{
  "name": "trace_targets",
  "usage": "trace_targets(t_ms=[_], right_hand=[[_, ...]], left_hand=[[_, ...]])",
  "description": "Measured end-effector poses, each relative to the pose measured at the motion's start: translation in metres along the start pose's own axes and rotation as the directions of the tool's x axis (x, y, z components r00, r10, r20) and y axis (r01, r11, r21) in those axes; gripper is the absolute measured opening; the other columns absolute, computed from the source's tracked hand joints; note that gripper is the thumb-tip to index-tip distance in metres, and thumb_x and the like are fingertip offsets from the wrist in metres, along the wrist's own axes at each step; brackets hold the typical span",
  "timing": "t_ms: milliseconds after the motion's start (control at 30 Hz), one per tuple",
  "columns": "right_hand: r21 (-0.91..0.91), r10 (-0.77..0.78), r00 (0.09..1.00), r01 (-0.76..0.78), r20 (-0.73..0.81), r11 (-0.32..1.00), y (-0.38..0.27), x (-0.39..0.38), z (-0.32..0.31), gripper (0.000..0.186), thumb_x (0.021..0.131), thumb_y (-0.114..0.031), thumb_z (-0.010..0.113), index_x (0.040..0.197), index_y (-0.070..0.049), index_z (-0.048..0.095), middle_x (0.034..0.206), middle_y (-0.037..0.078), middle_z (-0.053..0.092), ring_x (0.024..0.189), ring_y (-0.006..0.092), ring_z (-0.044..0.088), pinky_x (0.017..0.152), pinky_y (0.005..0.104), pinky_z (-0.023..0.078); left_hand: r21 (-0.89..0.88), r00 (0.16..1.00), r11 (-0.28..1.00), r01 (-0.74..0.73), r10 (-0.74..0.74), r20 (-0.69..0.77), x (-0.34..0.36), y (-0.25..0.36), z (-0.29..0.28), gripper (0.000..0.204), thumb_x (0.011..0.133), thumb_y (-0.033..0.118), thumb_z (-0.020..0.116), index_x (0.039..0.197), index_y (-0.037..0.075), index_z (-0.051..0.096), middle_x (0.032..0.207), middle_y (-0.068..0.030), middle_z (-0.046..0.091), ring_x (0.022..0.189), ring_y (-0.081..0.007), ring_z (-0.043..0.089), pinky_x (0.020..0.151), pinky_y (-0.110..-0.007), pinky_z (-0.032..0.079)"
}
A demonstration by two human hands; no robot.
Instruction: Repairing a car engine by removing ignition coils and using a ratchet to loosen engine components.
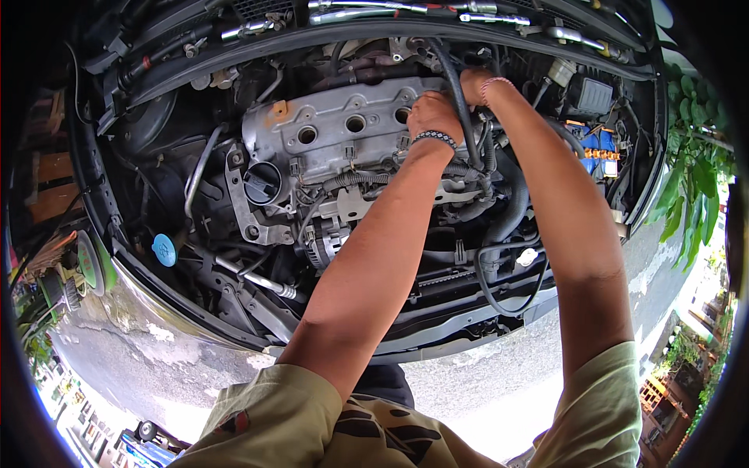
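Both my arms reach over an open engine bay to the right end of a grey metal valve cover. My left hand, with a dark patterned bracelet at the wrist, rests at that end with its fingers curled. Whatever it holds is hidden beneath it. A thick black hose runs down between my two hands. Just right of the hose is my right hand, with a pink beaded bracelet; its fingers are out of sight. Round open holes line the cover's top, and a black oil filler cap sits at its left.
Several ratchets and sockets lie along the bay's rear edge. A battery with a blue and orange top stands at the right. A light-blue reservoir cap is at the left. A loose black hose loop hangs at the front.
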State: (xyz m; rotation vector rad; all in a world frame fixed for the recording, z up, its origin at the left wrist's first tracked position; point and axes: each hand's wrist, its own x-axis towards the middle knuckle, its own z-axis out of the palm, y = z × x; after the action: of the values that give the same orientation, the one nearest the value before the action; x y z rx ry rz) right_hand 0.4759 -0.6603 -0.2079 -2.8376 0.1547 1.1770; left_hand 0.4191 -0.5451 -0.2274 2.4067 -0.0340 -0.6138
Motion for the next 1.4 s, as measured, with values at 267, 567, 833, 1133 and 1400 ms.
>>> trace_targets(t_ms=[267, 567, 833, 1133, 1400], right_hand=[[-0.091, -0.144, 0.989, 0.141, -0.035, 0.986, 0.020, 0.022, 0.018, 0.042, 0.085, -0.029, 0.057, 0.111, 0.002, 0.069, 0.111, 0.019, 0.069, 0.101, 0.0315, 0.067, 0.086, 0.0404, 0.052], [0.205, 0.014, 0.993, -0.038, 0.116, 0.978, 0.008, -0.021, -0.025, 0.058, 0.084, -0.054, 0.062, 0.105, 0.000, 0.070, 0.096, 0.014, 0.070, 0.073, 0.0203, 0.065, 0.065, 0.0329, 0.054], [0.380, 0.031, 0.998, -0.047, 0.048, 0.924, 0.012, -0.010, -0.005, 0.056, 0.090, -0.048, 0.058, 0.108, 0.005, 0.067, 0.105, 0.014, 0.071, 0.075, 0.0225, 0.073, 0.059, 0.0348, 0.055], [0.424, 0.054, 0.990, 0.006, -0.130, 0.906, 0.029, -0.095, -0.052, 0.049, 0.087, -0.053, 0.052, 0.106, -0.010, 0.065, 0.105, 0.015, 0.065, 0.082, 0.0225, 0.061, 0.078, 0.0370, 0.049], [0.815, 0.380, 0.768, 0.303, -0.516, 0.494, 0.065, -0.223, 0.015, 0.038, 0.093, -0.032, 0.055, 0.113, -0.001, 0.061, 0.096, 0.007, 0.066, 0.075, 0.0135, 0.062, 0.063, 0.0307, 0.047]], left_hand=[[-0.136, 0.998, 0.989, 0.065, -0.064, 0.009, 0.016, -0.011, 0.018, 0.055, 0.068, 0.027, 0.084, 0.105, -0.007, 0.062, 0.108, -0.0221, 0.068, 0.104, -0.0319, 0.067, 0.090, -0.036, 0.054], [-0.033, 0.958, 0.961, -0.274, 0.276, 0.078, 0.033, -0.023, -0.011, 0.061, 0.051, 0.040, 0.093, 0.089, -0.003, 0.073, 0.095, -0.0206, 0.072, 0.097, -0.0300, 0.069, 0.086, -0.036, 0.054], [-0.588, 0.910, 0.779, -0.220, 0.381, 0.164, 0.009, -0.064, -0.044, 0.025, 0.088, 0.011, 0.067, 0.109, -0.003, 0.067, 0.105, -0.0133, 0.071, 0.092, -0.0192, 0.068, 0.083, -0.030, 0.052], [-0.847, 0.915, 0.528, -0.059, 0.368, 0.166, -0.101, -0.148, -0.104, 0.028, 0.094, 0.008, 0.060, 0.119, -0.004, 0.061, 0.112, -0.0133, 0.069, 0.096, -0.0200, 0.067, 0.085, -0.030, 0.051], [-0.798, 0.950, 0.602, -0.017, 0.259, 0.175, -0.191, -0.211, -0.120, 0.026, 0.094, 0.005, 0.058, 0.118, -0.003, 0.061, 0.112, -0.0121, 0.069, 0.096, -0.0188, 0.068, 0.082, -0.028, 0.051]])
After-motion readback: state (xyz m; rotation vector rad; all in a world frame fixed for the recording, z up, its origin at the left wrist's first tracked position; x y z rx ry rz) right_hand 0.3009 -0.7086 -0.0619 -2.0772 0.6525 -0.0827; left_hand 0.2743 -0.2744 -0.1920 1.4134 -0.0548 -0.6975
